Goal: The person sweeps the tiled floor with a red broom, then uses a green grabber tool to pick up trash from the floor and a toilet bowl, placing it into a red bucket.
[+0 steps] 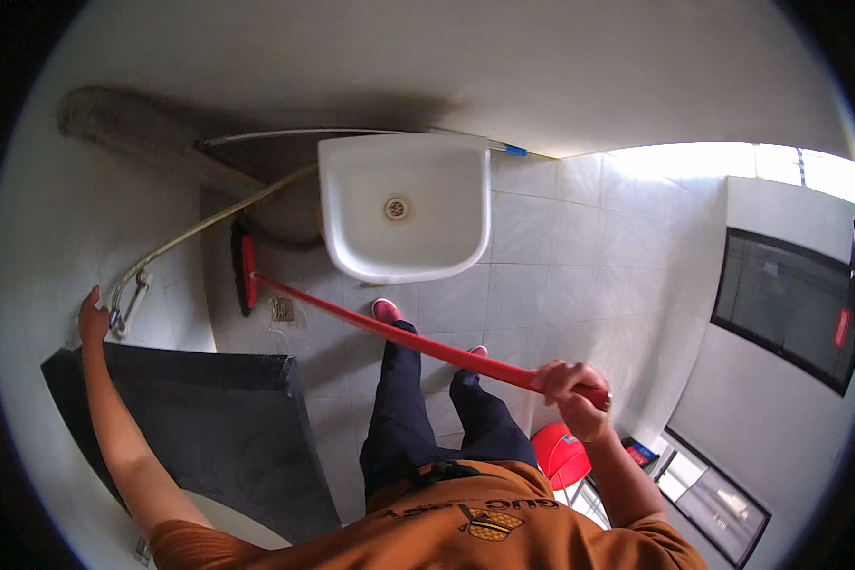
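Holding the long, straight red floor brush (389,331) near its back end, your right grip (575,391) has its fingers wrapped round the smooth stick. The stick looks like hard plastic, so it should be light, stiff and not easy to break. It may get slippery if wet, and the far end may feel heavy when you hold it so far back. That back end is a good place to hold, and the middle of the stick would help you steer.

The long way of the brush runs from your right side, across in front of your legs (399,399), down and away to your left.

On your left, past the dark, flat stone-like surface (199,389), your left grip (93,321) is up by the wall (47,228). It is just beside a white plastic tap (137,302) with a pale yellow bendy hose (209,220). You can't tell if it is closed on anything.

Farther down, the short red head (248,271) sits across the stick. Its dark edge faces left, near the small square floor drain (282,309). Beyond it is the white, shiny basin (446,223).
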A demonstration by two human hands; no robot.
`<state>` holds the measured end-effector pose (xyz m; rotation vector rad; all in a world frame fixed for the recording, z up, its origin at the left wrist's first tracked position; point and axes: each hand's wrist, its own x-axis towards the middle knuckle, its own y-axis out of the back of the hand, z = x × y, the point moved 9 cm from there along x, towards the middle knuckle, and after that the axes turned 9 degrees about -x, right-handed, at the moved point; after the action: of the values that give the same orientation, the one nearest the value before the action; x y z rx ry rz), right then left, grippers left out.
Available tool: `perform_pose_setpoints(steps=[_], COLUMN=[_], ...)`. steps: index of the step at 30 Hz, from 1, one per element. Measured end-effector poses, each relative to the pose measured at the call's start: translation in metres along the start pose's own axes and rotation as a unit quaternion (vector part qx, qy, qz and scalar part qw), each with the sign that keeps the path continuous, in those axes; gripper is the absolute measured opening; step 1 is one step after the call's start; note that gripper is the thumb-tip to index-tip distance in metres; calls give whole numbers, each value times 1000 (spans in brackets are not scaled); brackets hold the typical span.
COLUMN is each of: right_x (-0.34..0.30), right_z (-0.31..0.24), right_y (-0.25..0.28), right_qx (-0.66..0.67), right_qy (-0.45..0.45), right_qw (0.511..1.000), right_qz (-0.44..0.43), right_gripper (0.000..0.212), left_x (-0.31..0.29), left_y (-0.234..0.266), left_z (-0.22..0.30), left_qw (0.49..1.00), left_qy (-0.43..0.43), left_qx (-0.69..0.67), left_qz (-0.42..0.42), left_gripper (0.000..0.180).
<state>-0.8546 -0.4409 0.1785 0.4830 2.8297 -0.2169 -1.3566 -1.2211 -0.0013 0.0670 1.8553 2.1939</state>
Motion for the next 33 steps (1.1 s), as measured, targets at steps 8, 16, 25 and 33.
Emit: perform_pose_setpoints(steps=[8,16,25,33], right_x=[-49,-149,-300,-372], right_z=[-5,-28,-14,0], right_y=[-31,-4,206,285], right_qx=[8,20,134,65], right_qy=[4,78,67,143], right_qw=[996,996,971,969], right_qz=[-85,-49,185,193], right_gripper=[4,2,6,7], left_x=[-128,-357,-492,-568], left_y=[-6,-128,-141,-180], left_z=[527,701,816,859], left_qw=[876,744,830,858], left_qy=[-214,-390,-383,-344], left_qx=[-249,-68,-267,-175], left_qz=[-354,-538,-306,-338], left_gripper=[64,62,9,14])
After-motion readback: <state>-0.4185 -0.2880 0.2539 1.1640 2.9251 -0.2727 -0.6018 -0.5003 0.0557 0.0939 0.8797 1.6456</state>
